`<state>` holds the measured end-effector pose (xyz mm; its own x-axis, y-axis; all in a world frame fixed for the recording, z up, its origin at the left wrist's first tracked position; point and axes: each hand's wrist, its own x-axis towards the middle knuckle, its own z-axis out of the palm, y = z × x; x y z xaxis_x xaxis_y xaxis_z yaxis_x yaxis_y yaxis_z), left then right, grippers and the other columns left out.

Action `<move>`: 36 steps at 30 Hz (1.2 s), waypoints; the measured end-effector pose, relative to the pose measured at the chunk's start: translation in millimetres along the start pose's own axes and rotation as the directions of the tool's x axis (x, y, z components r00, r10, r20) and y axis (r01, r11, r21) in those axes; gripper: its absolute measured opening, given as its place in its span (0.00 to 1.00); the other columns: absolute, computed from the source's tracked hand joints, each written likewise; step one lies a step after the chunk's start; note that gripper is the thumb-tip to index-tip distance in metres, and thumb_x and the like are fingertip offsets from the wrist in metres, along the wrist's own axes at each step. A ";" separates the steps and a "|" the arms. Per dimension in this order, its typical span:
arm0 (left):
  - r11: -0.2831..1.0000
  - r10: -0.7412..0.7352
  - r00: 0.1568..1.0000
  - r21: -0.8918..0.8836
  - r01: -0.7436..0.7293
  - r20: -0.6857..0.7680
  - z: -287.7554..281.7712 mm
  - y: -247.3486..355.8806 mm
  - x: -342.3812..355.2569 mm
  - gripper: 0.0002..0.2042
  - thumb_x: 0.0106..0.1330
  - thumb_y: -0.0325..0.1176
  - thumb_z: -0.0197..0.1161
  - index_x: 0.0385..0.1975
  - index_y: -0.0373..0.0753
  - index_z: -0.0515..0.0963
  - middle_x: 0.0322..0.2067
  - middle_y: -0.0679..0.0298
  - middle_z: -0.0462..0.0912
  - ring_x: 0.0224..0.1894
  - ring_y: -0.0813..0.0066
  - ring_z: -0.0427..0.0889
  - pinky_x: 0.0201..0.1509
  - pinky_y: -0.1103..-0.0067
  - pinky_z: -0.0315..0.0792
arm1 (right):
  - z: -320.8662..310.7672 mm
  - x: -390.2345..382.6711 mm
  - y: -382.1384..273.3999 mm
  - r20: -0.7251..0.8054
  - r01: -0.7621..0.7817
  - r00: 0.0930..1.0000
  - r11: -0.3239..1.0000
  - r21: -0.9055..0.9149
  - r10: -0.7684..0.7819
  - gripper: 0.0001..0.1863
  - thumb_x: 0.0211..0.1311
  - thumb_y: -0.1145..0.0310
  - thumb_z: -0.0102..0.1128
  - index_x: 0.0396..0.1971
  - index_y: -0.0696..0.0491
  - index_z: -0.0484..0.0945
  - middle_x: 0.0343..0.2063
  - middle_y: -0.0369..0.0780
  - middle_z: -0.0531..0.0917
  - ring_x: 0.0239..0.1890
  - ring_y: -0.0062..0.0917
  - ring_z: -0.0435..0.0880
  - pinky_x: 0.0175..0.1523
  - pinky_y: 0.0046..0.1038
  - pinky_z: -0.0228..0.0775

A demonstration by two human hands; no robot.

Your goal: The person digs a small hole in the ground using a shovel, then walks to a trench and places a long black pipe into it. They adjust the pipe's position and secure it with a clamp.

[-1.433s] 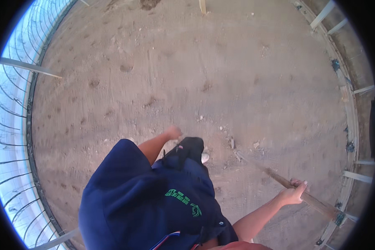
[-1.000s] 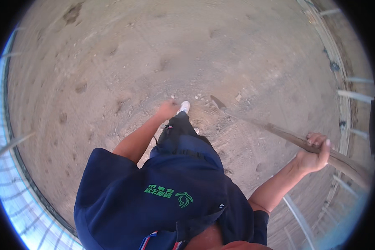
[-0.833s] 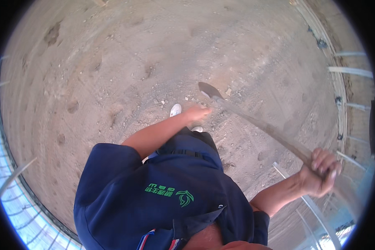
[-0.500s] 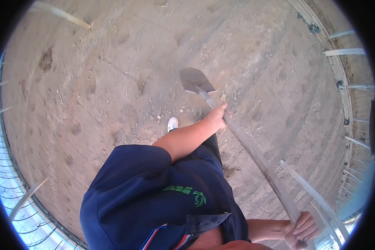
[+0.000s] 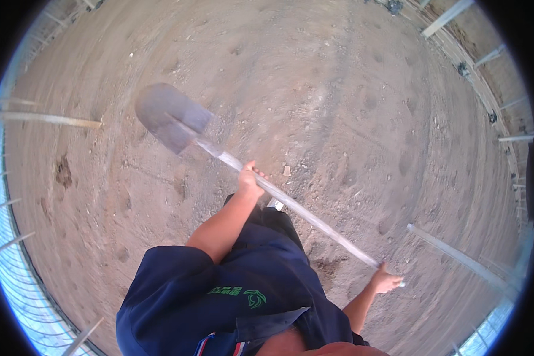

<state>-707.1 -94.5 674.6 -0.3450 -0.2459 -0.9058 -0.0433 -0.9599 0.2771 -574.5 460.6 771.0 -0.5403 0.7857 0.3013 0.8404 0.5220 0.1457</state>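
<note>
Shovel (image 5: 291,203) aslant, blade (image 5: 171,115) beyond the left grip (image 5: 251,180), butt (image 5: 402,284) just past the right grip (image 5: 387,280), both closed round the shaft (image 5: 332,232).

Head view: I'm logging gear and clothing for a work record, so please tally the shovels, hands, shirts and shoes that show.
Long-handled shovel: 1
Left hand and right hand, both bare: 2
Navy shirt: 1
White shoe, partly hidden: 1
Total: 5

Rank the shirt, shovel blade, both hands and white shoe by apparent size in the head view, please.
1. Dark blue shirt
2. Shovel blade
3. Left hand and right hand: too alike to rank
4. White shoe, only partly visible
</note>
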 end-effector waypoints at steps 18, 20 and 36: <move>0.898 0.156 0.779 0.241 -0.368 0.608 403.7 153.5 5.3 0.07 0.75 0.39 0.57 0.40 0.44 0.72 0.33 0.65 0.80 0.34 0.71 0.79 0.47 0.63 0.80 | 1.7 -126.9 -340.4 0.660 0.378 0.356 0.748 0.546 -0.662 0.20 0.55 0.49 0.66 0.38 0.50 0.83 0.37 0.51 0.88 0.43 0.50 0.87 0.50 0.47 0.78; 0.810 0.133 0.653 0.297 -0.505 0.746 427.0 154.2 19.7 0.22 0.75 0.38 0.55 0.64 0.36 0.65 0.58 0.52 0.75 0.57 0.60 0.78 0.64 0.59 0.74 | 4.7 -118.6 -379.7 0.647 0.347 0.396 0.758 0.552 -0.652 0.20 0.54 0.49 0.66 0.38 0.50 0.83 0.36 0.52 0.88 0.43 0.51 0.87 0.50 0.48 0.78; 0.159 0.063 0.981 0.969 -0.189 0.181 147.6 90.2 241.1 0.30 0.69 0.32 0.66 0.70 0.35 0.64 0.67 0.54 0.72 0.61 0.61 0.80 0.59 0.66 0.75 | 304.0 -160.1 -496.5 0.942 0.159 0.217 0.962 0.223 -0.254 0.23 0.59 0.55 0.61 0.49 0.56 0.83 0.50 0.54 0.85 0.55 0.47 0.85 0.59 0.45 0.77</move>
<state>-932.5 -220.5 528.5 -0.5112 -0.2774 -0.8135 -0.8502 0.0242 0.5260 -918.2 176.5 363.9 -0.3716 0.3508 -0.8596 0.7128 0.7010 -0.0221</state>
